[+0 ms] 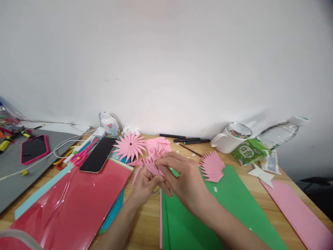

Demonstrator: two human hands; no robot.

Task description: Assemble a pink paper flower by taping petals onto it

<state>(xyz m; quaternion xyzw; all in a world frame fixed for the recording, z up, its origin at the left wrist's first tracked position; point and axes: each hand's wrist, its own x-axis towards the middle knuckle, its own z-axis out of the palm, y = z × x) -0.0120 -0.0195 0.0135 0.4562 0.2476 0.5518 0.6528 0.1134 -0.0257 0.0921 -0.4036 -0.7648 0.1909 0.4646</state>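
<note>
Both hands meet over the middle of the wooden desk (145, 225). My left hand (144, 184) and my right hand (182, 177) are closed together on a fan of folded pink paper petals (151, 165), whose points stick out to the left and upward. A finished pink paper flower (130, 145) lies just behind the hands. More folded pink pieces (158, 144) sit beside it. Another fan of pink petals (212, 166) rests on the green paper sheets (234, 208) to the right of my right hand.
A red paper stack (70, 205) lies left, with a black phone (99, 154) and pink scissors (83, 154) behind it. A second phone in a pink case (33, 148) lies far left. Glue bottle (109, 124), pens (192, 140), white mug (230, 137), water bottle (278, 133), pink sheets (299, 215) at right.
</note>
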